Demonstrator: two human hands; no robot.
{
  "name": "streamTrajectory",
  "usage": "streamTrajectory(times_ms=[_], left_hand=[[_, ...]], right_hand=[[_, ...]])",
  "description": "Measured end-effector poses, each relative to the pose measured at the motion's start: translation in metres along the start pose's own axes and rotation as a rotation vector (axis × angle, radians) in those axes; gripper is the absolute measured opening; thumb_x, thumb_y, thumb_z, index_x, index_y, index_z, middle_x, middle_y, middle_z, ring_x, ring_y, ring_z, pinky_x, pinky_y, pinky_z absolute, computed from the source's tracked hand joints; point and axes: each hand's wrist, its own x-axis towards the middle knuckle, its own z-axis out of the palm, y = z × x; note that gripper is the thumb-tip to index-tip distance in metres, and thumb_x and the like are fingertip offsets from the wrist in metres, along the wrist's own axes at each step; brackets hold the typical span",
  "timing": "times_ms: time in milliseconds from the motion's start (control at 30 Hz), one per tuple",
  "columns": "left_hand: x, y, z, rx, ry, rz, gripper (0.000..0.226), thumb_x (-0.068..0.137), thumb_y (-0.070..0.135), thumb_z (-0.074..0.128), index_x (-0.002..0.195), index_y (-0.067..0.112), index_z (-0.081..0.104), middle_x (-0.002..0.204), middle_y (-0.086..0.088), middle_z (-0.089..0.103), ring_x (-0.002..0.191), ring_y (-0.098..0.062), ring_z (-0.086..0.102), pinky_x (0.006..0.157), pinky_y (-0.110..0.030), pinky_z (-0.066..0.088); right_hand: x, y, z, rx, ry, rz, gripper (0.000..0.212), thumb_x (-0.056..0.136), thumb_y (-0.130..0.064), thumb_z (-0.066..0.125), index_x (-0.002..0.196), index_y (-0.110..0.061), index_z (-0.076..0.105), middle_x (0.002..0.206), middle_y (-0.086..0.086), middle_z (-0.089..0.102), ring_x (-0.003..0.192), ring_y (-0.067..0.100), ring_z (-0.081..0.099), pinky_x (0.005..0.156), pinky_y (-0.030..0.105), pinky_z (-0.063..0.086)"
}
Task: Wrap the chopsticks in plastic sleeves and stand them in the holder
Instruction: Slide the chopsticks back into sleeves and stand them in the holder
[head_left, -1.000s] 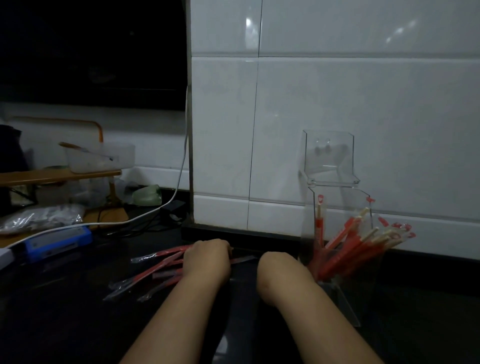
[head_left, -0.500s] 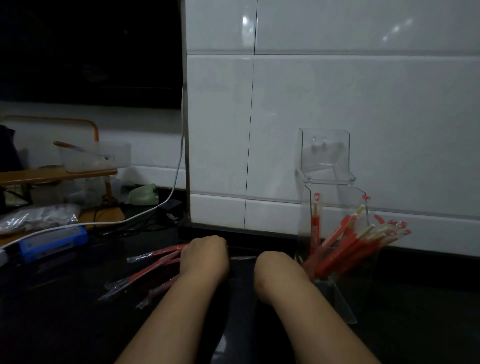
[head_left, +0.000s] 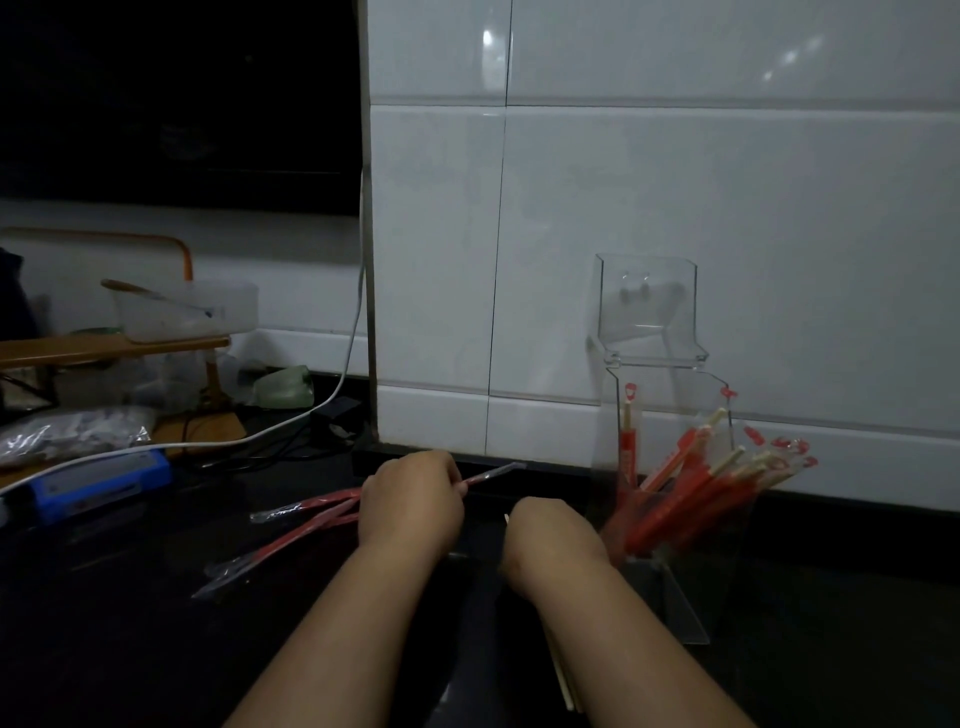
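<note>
Sleeves first: your left hand is closed around one thin red-and-clear plastic sleeve, whose open end pokes out to the right of your knuckles, while more loose red sleeves fan out flat on the black countertop to its left. Your right hand is curled into a fist. A pale tip shows just at its left edge and bare wooden chopsticks run out below your forearm, so you seem to be pinching a pair, though the fingers themselves are hidden.

Expect the sleeve to be feather-light, limp and slick; it will likely buckle if you push from the middle. Pinch it close to the mouth so the opening stays round. The chopsticks should be stiff and light, so hold them near the back end, keep both tips level, and feed them in together.

Wrapped pairs already lean in the clear acrylic holder against the white tiled wall, just right of your right hand. It looks light, so set the next pair in gently rather than dropping it.
</note>
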Motion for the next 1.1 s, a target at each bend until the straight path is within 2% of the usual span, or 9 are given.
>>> streamTrajectory(times_ms=[200,300,467,600,667,867,933,1000,1100], left_hand=[[-0.001,-0.003,0.002,-0.095,0.044,-0.015,0.010,0.094,0.032,0.061,0.101,0.032,0.068,0.102,0.002,0.071,0.100,-0.024,0.062,0.085,-0.033,0.048],[0.001,-0.003,0.002,-0.357,0.098,-0.061,0.016,0.093,0.029,0.065,0.109,0.028,0.066,0.101,0.002,0.071,0.097,-0.022,0.064,0.084,-0.034,0.051],[0.004,0.003,-0.003,-0.854,0.155,-0.211,0.010,0.085,0.028,0.075,0.087,0.026,0.066,0.071,-0.004,0.066,0.072,-0.027,0.068,0.069,-0.048,0.060],[0.007,0.000,-0.008,-1.051,0.157,-0.326,0.008,0.088,0.018,0.072,0.088,0.023,0.066,0.078,-0.011,0.069,0.066,-0.027,0.064,0.070,-0.051,0.060],[0.007,-0.001,-0.010,-1.161,0.154,-0.376,0.009,0.090,0.014,0.068,0.093,0.022,0.066,0.087,-0.016,0.070,0.065,-0.024,0.061,0.061,-0.040,0.057],[0.006,-0.001,-0.015,-1.330,0.176,-0.446,0.010,0.094,0.015,0.063,0.104,0.018,0.065,0.094,-0.012,0.068,0.079,-0.025,0.063,0.070,-0.038,0.055],[0.007,-0.002,-0.014,-1.335,0.210,-0.474,0.007,0.094,0.015,0.064,0.099,0.020,0.065,0.095,-0.010,0.069,0.083,-0.025,0.065,0.077,-0.044,0.058],[0.009,-0.004,-0.013,-1.351,0.263,-0.484,0.006,0.094,0.015,0.065,0.097,0.020,0.066,0.096,-0.011,0.069,0.079,-0.022,0.065,0.071,-0.040,0.058],[0.010,-0.004,-0.013,-1.371,0.318,-0.486,0.008,0.095,0.012,0.063,0.101,0.016,0.066,0.095,-0.008,0.069,0.076,-0.017,0.064,0.061,-0.030,0.052]], right_hand=[[0.002,0.000,0.004,0.017,0.050,-0.016,0.034,0.091,-0.010,0.056,0.125,-0.012,0.059,0.127,0.012,0.061,0.116,0.030,0.059,0.091,0.035,0.049],[0.001,0.000,0.003,0.060,0.087,-0.044,0.036,0.090,-0.011,0.058,0.126,-0.015,0.052,0.126,0.011,0.059,0.116,0.031,0.057,0.093,0.038,0.048],[-0.001,-0.002,-0.003,0.291,0.266,-0.137,0.017,0.089,-0.011,0.052,0.102,-0.019,0.059,0.111,0.007,0.062,0.101,0.027,0.059,0.081,0.032,0.048],[-0.001,-0.005,-0.003,0.572,0.298,-0.183,0.030,0.090,-0.008,0.051,0.109,-0.021,0.070,0.113,0.004,0.066,0.102,0.021,0.062,0.081,0.020,0.044],[-0.001,-0.003,-0.003,0.661,0.325,-0.205,0.035,0.089,-0.001,0.050,0.109,-0.020,0.071,0.113,0.001,0.066,0.104,0.017,0.061,0.081,0.018,0.041],[0.007,0.000,-0.002,0.773,0.483,-0.281,0.037,0.080,0.007,0.063,0.072,-0.028,0.059,0.074,-0.007,0.059,0.068,0.008,0.055,0.055,0.005,0.037],[0.008,0.001,-0.002,0.824,0.485,-0.295,0.038,0.083,0.003,0.067,0.067,-0.028,0.053,0.067,-0.010,0.054,0.059,-0.002,0.053,0.053,0.005,0.038],[0.009,0.002,0.000,0.879,0.480,-0.303,0.035,0.087,0.001,0.065,0.070,-0.026,0.050,0.066,-0.010,0.053,0.057,-0.009,0.053,0.052,0.006,0.039],[0.012,0.000,0.004,0.918,0.488,-0.319,0.025,0.092,-0.010,0.060,0.078,-0.028,0.050,0.072,-0.003,0.063,0.065,0.007,0.063,0.060,0.027,0.053]])
